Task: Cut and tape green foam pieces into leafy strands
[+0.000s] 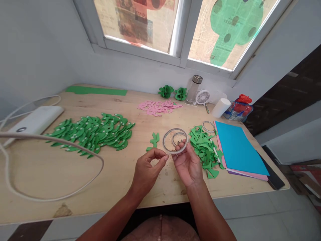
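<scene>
The tape roll (173, 152) is gripped around its five-o'clock rim by the fingers of the right hand (188, 165). Beside its seven o'clock, the left hand's (146, 170) fingers are pinched together, contents indiscernible. Its end is apparently being worked loose; steady support seems called for.

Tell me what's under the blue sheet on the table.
Beneath the blue sheet, a pink sheet shows along the left and lower edges, a purple sheet below that, and a dark flat object at the right. Anything else there is covered.
</scene>
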Available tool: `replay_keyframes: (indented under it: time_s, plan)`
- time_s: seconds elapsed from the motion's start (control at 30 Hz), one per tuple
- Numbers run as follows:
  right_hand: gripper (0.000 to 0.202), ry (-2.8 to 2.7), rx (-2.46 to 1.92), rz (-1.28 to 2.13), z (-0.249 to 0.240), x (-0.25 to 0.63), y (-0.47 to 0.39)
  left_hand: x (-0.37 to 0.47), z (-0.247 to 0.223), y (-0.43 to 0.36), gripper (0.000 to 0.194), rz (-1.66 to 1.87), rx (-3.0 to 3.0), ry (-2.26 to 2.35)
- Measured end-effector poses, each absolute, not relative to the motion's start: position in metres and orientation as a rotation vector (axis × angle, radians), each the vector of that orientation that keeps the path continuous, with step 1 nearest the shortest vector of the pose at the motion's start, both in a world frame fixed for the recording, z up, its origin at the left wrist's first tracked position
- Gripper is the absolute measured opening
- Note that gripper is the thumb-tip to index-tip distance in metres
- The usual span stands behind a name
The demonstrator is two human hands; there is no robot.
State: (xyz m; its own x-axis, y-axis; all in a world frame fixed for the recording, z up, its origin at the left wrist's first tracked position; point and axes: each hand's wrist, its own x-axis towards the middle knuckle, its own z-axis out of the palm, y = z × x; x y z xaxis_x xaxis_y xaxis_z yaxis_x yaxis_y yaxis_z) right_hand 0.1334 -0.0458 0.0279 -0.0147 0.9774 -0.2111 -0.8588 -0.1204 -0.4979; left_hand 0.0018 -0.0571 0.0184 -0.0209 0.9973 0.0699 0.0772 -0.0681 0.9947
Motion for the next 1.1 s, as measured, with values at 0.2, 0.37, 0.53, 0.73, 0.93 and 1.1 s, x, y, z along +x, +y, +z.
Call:
replay_keyframes:
  time_s: [0.2,0.37,0.53,0.73,0.93,1.1]
  plan:
    - [0.013,-0.331,-0.629,1.44,0.03,0.131,-0.047,0.004,0.025,-0.059,0.014,1.199,1.243,1.123]
    - [0.012,-0.517,-0.777,1.172,0.029,0.129,-0.047,0.006,0.032,-0.063,0.017,1.154,1.025,0.995]
    - [0.011,-0.723,-0.961,0.867,0.025,0.129,-0.049,0.006,0.037,-0.068,0.017,1.139,0.915,0.925]
    - [0.012,-0.916,-1.012,0.822,0.027,0.137,-0.052,0.002,0.04,-0.067,0.017,1.111,0.891,0.892]
    - [0.013,-0.877,-1.0,0.95,0.025,0.138,-0.052,-0.002,0.04,-0.067,0.017,1.087,0.898,0.858]
    - [0.019,-0.695,-0.975,1.147,0.021,0.134,-0.057,-0.008,0.039,-0.073,0.019,1.066,0.917,0.863]
